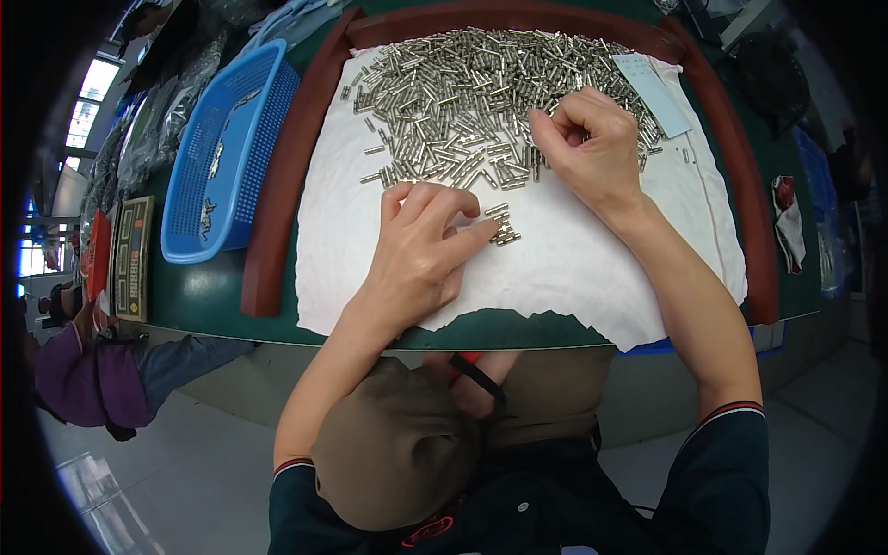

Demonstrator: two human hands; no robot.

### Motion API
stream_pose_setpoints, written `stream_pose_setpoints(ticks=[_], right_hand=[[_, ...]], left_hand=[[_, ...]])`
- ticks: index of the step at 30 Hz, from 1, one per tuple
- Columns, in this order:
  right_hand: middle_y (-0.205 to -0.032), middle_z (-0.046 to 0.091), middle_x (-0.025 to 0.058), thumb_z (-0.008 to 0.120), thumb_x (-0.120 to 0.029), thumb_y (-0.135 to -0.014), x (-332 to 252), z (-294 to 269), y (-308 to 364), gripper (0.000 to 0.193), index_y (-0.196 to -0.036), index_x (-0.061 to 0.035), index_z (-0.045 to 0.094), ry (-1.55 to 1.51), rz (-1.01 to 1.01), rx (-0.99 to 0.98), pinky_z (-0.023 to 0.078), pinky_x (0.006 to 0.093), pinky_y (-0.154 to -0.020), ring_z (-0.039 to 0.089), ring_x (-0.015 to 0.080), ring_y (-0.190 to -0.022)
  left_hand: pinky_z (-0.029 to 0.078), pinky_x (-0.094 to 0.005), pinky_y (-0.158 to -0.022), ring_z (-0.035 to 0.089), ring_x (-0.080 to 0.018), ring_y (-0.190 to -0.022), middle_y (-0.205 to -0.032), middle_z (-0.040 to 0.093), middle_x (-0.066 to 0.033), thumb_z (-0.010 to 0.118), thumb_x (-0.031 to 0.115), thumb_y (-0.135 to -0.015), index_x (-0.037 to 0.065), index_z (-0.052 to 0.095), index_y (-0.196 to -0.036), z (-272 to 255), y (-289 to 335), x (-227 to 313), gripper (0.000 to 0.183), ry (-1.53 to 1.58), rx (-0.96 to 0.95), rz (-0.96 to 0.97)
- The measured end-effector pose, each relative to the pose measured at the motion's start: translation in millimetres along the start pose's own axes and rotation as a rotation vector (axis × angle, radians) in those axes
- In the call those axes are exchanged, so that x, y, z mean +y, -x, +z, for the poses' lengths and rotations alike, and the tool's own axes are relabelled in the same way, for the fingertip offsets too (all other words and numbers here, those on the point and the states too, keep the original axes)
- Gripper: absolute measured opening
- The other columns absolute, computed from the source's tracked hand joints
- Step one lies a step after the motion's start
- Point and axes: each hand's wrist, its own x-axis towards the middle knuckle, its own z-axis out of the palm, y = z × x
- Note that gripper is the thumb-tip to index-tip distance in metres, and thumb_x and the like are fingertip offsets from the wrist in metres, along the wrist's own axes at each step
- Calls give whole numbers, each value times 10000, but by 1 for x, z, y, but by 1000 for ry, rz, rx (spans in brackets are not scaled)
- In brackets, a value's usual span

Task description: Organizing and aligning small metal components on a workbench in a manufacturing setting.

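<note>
Far side of the head view: a wide heap of short, silvery, cylindrical metal pins (472, 74) is covering the far part of a white fabric cloth (342, 250).
Small cluster: a few silvery metal pins (505, 228) are lying together on the cloth, just nearer than the heap.
Left bare hand (421, 245): it is reaching to the cluster's left edge, fingers curling, thumb tip close against the pins; whether its grip is clamping one, I cannot tell.
Right bare hand (597, 153): it is bending its fingers and thumb over the heap's right part; I cannot tell whether its grip is closing together or holding a pin.
Frame: reddish-brown wooden rails (268, 264) are bordering the cloth left, far and right, on a dark green counter (213, 296).
Left of the rails: a blue perforated plastic basket (245, 199) is holding some scattered silvery pieces (206, 217).
Far right: a pale blue paper slip (652, 92) is lying beside the heap.
</note>
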Motion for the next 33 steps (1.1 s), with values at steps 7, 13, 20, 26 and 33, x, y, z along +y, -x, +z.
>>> stream_pose_setpoints(ticks=[7,13,20,26,33], right_hand=[[-484,493,17,714,-103,-719,-1,1,-3,327,-502,-77,470,-7,7,16,396,334,-495,485,188,-494],[-490,501,20,710,-100,-719,1,1,0,320,-503,-79,476,-23,27,21,397,341,-497,490,197,-504],[-525,478,41,729,-46,-737,4,1,3,291,-548,-34,508,-38,-67,54,340,326,-455,449,162,-495],[-522,476,48,725,-46,-731,3,7,-3,304,-545,-36,486,-66,-98,48,347,337,-462,459,185,-511],[-501,480,52,703,-47,-706,0,-4,4,319,-505,-58,456,-46,-54,9,372,375,-502,472,234,-521]], left_hand=[[438,-391,-695,549,-272,-783,-857,553,-90,767,188,-682,25,668,-961,1,-6,9,339,151,45,-226],[481,-397,-697,591,-302,-771,-843,572,-127,734,187,-689,2,661,-924,-3,-24,13,308,0,-118,-226],[495,-406,-668,612,-291,-759,-789,571,-123,692,149,-708,-9,592,-775,-7,-38,18,199,-133,-303,-110],[544,-335,-596,631,-248,-709,-807,554,-122,634,36,-715,1,534,-803,-5,-40,25,138,-497,-492,11],[536,-287,-587,620,-193,-737,-811,528,-98,585,47,-723,-33,563,-844,7,-35,30,146,-540,-481,49]])
